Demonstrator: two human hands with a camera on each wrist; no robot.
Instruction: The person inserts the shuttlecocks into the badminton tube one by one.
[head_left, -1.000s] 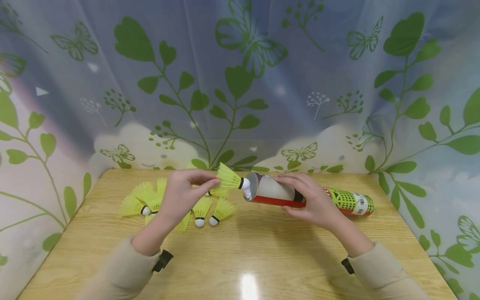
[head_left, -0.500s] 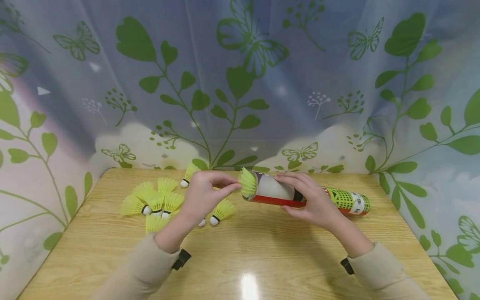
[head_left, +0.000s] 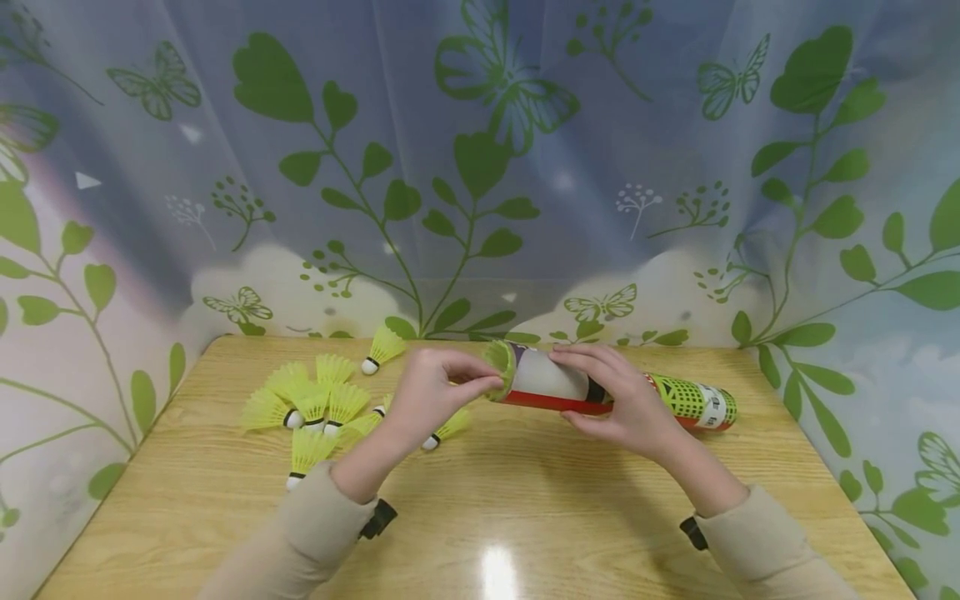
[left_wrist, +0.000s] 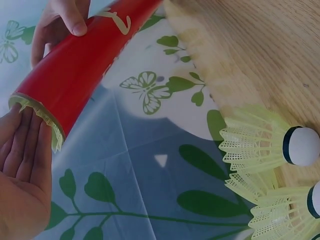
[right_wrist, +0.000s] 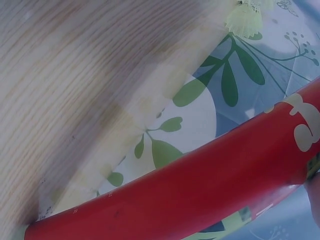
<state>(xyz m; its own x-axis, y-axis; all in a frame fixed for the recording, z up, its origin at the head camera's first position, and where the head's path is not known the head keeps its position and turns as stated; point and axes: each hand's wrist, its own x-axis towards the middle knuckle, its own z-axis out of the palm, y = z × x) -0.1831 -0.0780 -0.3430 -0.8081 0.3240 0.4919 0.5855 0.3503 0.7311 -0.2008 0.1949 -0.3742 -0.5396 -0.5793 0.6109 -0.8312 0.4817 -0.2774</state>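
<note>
At the mouth of the tube (head_left: 551, 379), the skirt of a shuttlecock (head_left: 496, 358) is touched by the fingertips of the left hand (head_left: 438, 392); whether the skirt is pinched or only pushed cannot be told. The shuttlecock is almost wholly inside the tube, with only its yellow fringe showing at the opening. Farther along, the tube is grasped about its middle by the right hand (head_left: 626, 396), with the thumb on the near side and fingers across the top.

For the insertion to be done well, pressure should probably be spread evenly over the skirt, straight along the tube, so that no fringe is folded against the edge. The right hand's hold is best made firm enough to meet the push, without the tube's wall being squeezed inward.

Off to the left of the tube's mouth, loose shuttlecocks (head_left: 345, 402) are scattered on the table (head_left: 585, 517), several bunched well apart from it. Behind the tube, a patterned curtain (head_left: 600, 92) is hung.
</note>
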